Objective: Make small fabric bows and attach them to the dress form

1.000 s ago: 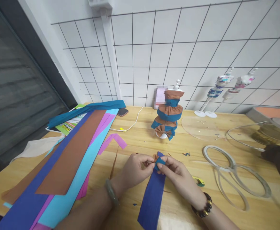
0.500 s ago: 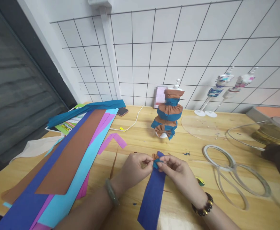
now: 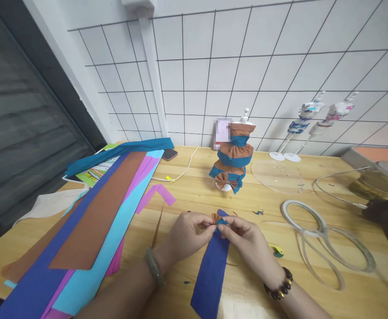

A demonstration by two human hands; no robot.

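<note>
Between my fingertips is a small gathered piece of brown and teal crepe paper (image 3: 216,218), fanned out at its brown end. My left hand (image 3: 190,230) pinches it from the left with thumb and forefinger. On the teal side, my right hand (image 3: 243,237) pinches it too, its fingers curled. Both hands are over the upper end of a dark blue crepe paper strip (image 3: 210,274) lying on the table. Behind them stands a small dress form (image 3: 235,155) wrapped in brown and teal ruffled paper, with a brown bow low on its front.
Long coloured paper strips (image 3: 97,208) spread over the left side of the table. Rolls of thin tape (image 3: 303,217) lie at right, near a small yellow-green cutter (image 3: 276,250). Two smaller dress forms (image 3: 308,110) stand at the back right. A phone (image 3: 169,154) lies behind.
My fingers have shifted slightly on the gathered paper, and its brown end shows more fanned. The right hand has moved a little left. Everything else stays in place.
</note>
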